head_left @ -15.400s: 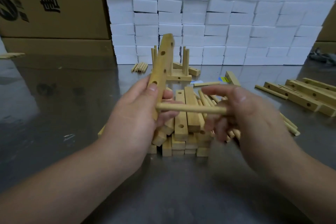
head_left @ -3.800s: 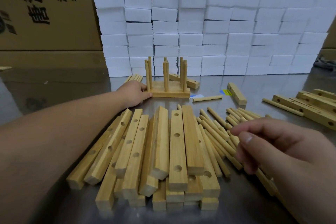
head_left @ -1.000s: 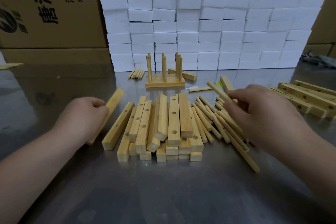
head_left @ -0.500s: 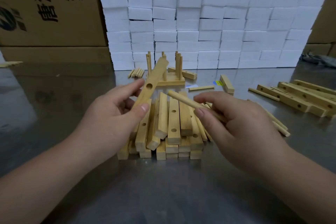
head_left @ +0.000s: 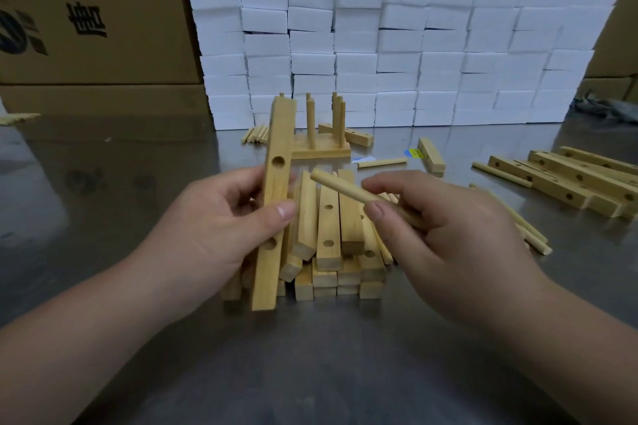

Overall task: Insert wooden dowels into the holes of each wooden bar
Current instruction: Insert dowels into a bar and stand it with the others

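Grey metal surface (head_left: 103, 217), white blocks (head_left: 414, 45) stacked at the far side. Wooden bar (head_left: 276, 155) held near upright over the bar pile (head_left: 328, 235); left hand (head_left: 221, 228) grips its middle, one hole clear above, a lower hole partly hidden. Dowel (head_left: 345, 188) pinched in right hand (head_left: 448, 235), its tip apart from the bar, its near end hidden by fingers. Loose dowels (head_left: 531, 241) mostly hidden behind that hand. Right-side bars (head_left: 569, 179) cut off by the frame.

Left hand (head_left: 221, 228) bare, right hand (head_left: 459, 245) bare too. Left forearm (head_left: 86, 331) and right forearm (head_left: 552, 338) are uncovered as far as the frame shows. Fingers (head_left: 390, 183) broad, thumbnails (head_left: 281, 210) trimmed short and plain.
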`<state>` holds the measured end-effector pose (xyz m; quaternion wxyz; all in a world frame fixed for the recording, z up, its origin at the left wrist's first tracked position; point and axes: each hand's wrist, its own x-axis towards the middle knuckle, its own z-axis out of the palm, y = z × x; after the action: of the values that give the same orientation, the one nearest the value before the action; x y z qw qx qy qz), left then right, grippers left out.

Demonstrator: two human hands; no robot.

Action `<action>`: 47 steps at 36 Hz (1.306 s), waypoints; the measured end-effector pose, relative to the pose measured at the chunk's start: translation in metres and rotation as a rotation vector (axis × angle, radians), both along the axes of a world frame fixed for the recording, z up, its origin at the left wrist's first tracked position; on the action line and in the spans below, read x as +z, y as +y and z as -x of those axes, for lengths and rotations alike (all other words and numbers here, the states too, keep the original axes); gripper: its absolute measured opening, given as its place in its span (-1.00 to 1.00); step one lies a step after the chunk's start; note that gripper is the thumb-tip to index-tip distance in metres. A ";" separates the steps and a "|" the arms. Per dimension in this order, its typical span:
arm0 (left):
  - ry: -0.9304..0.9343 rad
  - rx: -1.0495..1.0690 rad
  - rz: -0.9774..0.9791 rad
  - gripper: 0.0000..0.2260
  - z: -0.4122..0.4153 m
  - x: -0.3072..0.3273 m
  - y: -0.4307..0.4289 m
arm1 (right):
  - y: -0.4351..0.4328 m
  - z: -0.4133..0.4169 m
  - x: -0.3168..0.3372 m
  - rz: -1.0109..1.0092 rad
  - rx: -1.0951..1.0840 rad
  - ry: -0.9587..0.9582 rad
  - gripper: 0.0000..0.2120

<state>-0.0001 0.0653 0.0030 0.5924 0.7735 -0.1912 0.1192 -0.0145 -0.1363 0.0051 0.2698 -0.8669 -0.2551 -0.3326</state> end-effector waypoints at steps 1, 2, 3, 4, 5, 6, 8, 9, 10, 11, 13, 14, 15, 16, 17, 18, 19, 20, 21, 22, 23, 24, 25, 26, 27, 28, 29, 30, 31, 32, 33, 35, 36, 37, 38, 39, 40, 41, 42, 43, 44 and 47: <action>-0.001 0.024 -0.001 -0.70 0.000 0.000 0.000 | 0.001 0.000 0.000 0.007 0.007 -0.010 -0.74; 0.000 0.046 -0.009 -0.72 -0.001 0.001 0.001 | 0.002 0.001 0.000 0.011 0.014 -0.018 -0.71; 0.013 0.061 -0.011 -0.78 -0.001 0.001 0.001 | 0.003 0.001 -0.001 0.008 0.022 -0.023 -0.68; 0.037 0.068 -0.001 -0.88 -0.002 0.001 0.001 | 0.003 0.001 -0.001 0.001 0.030 -0.027 -0.68; 0.059 0.071 0.006 -0.97 -0.002 0.001 0.001 | 0.003 0.001 -0.002 -0.006 0.037 -0.033 -0.68; 0.063 0.074 0.000 -0.97 -0.002 0.001 0.000 | 0.003 0.000 -0.002 -0.012 0.043 -0.042 -0.68; 0.053 0.069 -0.031 -0.93 -0.002 0.001 -0.002 | 0.002 0.000 -0.003 -0.028 0.051 -0.054 -0.69; 0.047 0.059 -0.044 -0.85 -0.001 0.002 -0.003 | 0.001 0.000 -0.003 -0.039 0.052 -0.060 -0.69; 0.047 0.046 -0.056 -0.75 0.000 0.003 -0.004 | 0.001 -0.001 -0.003 -0.052 0.052 -0.066 -0.70; 0.051 0.037 -0.074 -0.67 0.000 0.003 -0.005 | 0.000 -0.001 -0.004 -0.067 0.047 -0.070 -0.71; 0.065 0.014 -0.080 -0.65 0.001 0.003 -0.005 | 0.000 -0.002 -0.003 -0.087 0.030 -0.069 -0.72; 0.083 -0.001 -0.065 -0.65 0.001 0.002 -0.004 | 0.000 -0.002 -0.003 -0.092 0.020 -0.068 -0.72; 0.102 -0.015 -0.056 -0.63 0.000 0.002 -0.003 | -0.001 -0.002 -0.002 -0.094 0.011 -0.069 -0.72; 0.119 -0.030 -0.054 -0.61 0.000 0.002 -0.001 | -0.001 -0.002 -0.002 -0.095 0.002 -0.068 -0.74; 0.136 -0.046 -0.052 -0.61 -0.001 0.001 -0.001 | -0.001 -0.001 -0.001 -0.097 -0.005 -0.066 -0.75; 0.147 -0.062 -0.045 -0.65 0.000 0.001 -0.001 | -0.001 -0.001 -0.001 -0.099 -0.009 -0.063 -0.76; 0.155 -0.082 -0.030 -0.70 0.000 0.002 -0.001 | -0.001 -0.001 0.000 -0.100 -0.010 -0.058 -0.76; 0.163 -0.101 -0.016 -0.73 0.001 0.002 -0.002 | -0.001 -0.001 0.000 -0.098 -0.011 -0.052 -0.75; 0.165 -0.121 -0.007 -0.72 0.002 0.003 -0.003 | 0.000 -0.001 0.000 -0.092 -0.013 -0.045 -0.75; 0.162 -0.138 -0.002 -0.67 0.003 0.003 -0.004 | 0.000 0.000 0.000 -0.085 -0.016 -0.042 -0.76; 0.159 -0.150 0.009 -0.62 0.003 0.002 -0.005 | 0.000 0.000 0.000 -0.082 -0.021 -0.038 -0.77; 0.155 -0.156 0.023 -0.57 0.004 0.002 -0.005 | 0.000 0.000 -0.001 -0.083 -0.025 -0.029 -0.78; 0.146 -0.156 0.027 -0.54 0.004 0.002 -0.006 | 0.000 -0.001 -0.001 -0.084 -0.027 -0.016 -0.78; 0.133 -0.153 0.028 -0.52 0.003 0.001 -0.005 | 0.000 -0.001 -0.001 -0.083 -0.027 -0.005 -0.77; 0.119 -0.150 0.026 -0.51 0.003 0.001 -0.005 | 0.000 -0.001 -0.001 -0.080 -0.026 0.002 -0.76; 0.110 -0.150 0.025 -0.50 0.004 0.001 -0.005 | 0.000 -0.001 -0.001 -0.076 -0.027 0.007 -0.76; 0.106 -0.149 0.026 -0.49 0.004 0.001 -0.004 | 0.000 -0.001 0.000 -0.071 -0.029 0.009 -0.75; 0.107 -0.151 0.029 -0.51 0.004 0.001 -0.004 | 0.000 -0.001 0.000 -0.069 -0.030 0.008 -0.75; 0.104 -0.156 0.029 -0.54 0.004 0.000 -0.004 | 0.000 0.000 0.000 -0.070 -0.033 0.006 -0.76; 0.097 -0.160 0.022 -0.58 0.003 0.000 -0.003 | 0.000 -0.001 0.000 -0.071 -0.036 0.006 -0.76; 0.089 -0.160 0.010 -0.61 0.003 0.000 -0.003 | 0.000 -0.001 0.000 -0.067 -0.039 0.007 -0.77; 0.080 -0.151 -0.007 -0.62 0.002 -0.001 -0.002 | 0.000 -0.001 0.000 -0.061 -0.042 0.007 -0.77; 0.080 -0.148 -0.009 -0.61 0.002 -0.001 -0.001 | 0.000 -0.001 0.000 -0.061 -0.041 0.012 -0.77; 0.081 -0.148 -0.012 -0.61 0.001 -0.001 -0.001 | 0.001 -0.001 0.000 -0.061 -0.039 0.021 -0.76; 0.080 -0.150 -0.015 -0.61 0.001 -0.001 -0.001 | 0.000 -0.002 0.000 -0.060 -0.038 0.027 -0.76; 0.079 -0.152 -0.013 -0.61 0.001 -0.002 -0.001 | 0.000 -0.002 -0.001 -0.060 -0.042 0.027 -0.77; 0.080 -0.155 -0.010 -0.61 0.001 -0.002 -0.001 | 0.000 -0.002 -0.001 -0.059 -0.049 0.023 -0.77; 0.080 -0.156 -0.009 -0.61 0.001 -0.002 0.000 | 0.000 -0.002 -0.001 -0.059 -0.055 0.022 -0.77; 0.080 -0.157 -0.011 -0.61 0.001 -0.002 0.000 | 0.000 -0.002 -0.001 -0.060 -0.058 0.024 -0.77; 0.080 -0.158 -0.012 -0.61 0.001 -0.001 0.000 | -0.001 -0.002 -0.001 -0.059 -0.058 0.030 -0.77; 0.082 -0.161 -0.010 -0.62 0.001 -0.001 -0.001 | 0.000 -0.003 -0.001 -0.057 -0.056 0.038 -0.76; 0.093 -0.177 0.008 -0.68 0.004 0.000 -0.005 | 0.000 -0.002 -0.001 -0.045 -0.052 0.048 -0.76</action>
<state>-0.0041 0.0607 0.0027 0.6118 0.7560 -0.2306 0.0311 -0.0120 -0.1363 0.0041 0.2865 -0.8747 -0.2186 -0.3242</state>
